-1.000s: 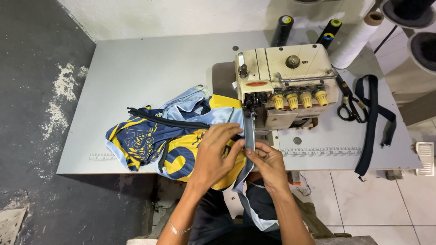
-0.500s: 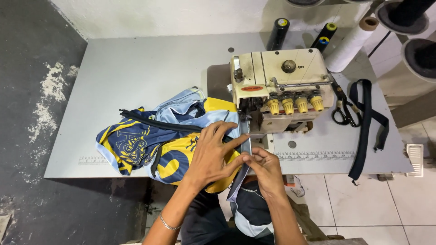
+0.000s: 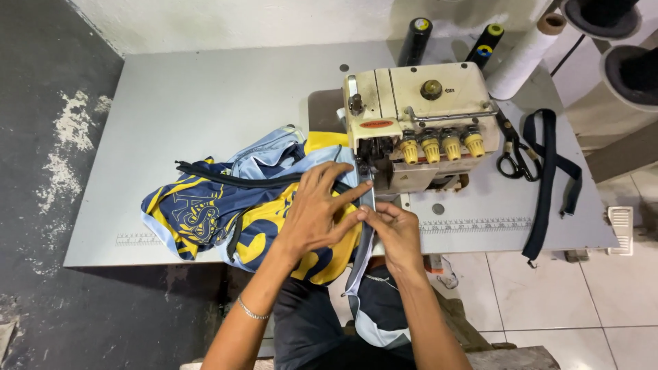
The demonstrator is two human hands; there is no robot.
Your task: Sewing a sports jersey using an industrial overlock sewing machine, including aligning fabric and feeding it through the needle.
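Grey worktable [image 3: 205,103] fills most of my view, with dark floor off to one side and pale tiles on the other. At the far right of the table sits a cream overlock sewing machine [image 3: 418,109] with yellow knobs, thread cones [image 3: 415,41] behind it, scissors [image 3: 510,159] and a dark strap [image 3: 548,178] just beside it. My left hand [image 3: 319,212] lies flat, fingers spread, pressing down on a blue and yellow jersey [image 3: 226,205] that's bunched up on the table left of the machine. My right hand [image 3: 394,229] is pinched shut on the jersey's light-blue edge strip [image 3: 368,205], which runs straight up to the machine's presser foot area and hangs down over the table edge toward my lap. Can't really tell if the strip is actually under the foot, the angle hides it. Both hands nearly touch at the fingertips
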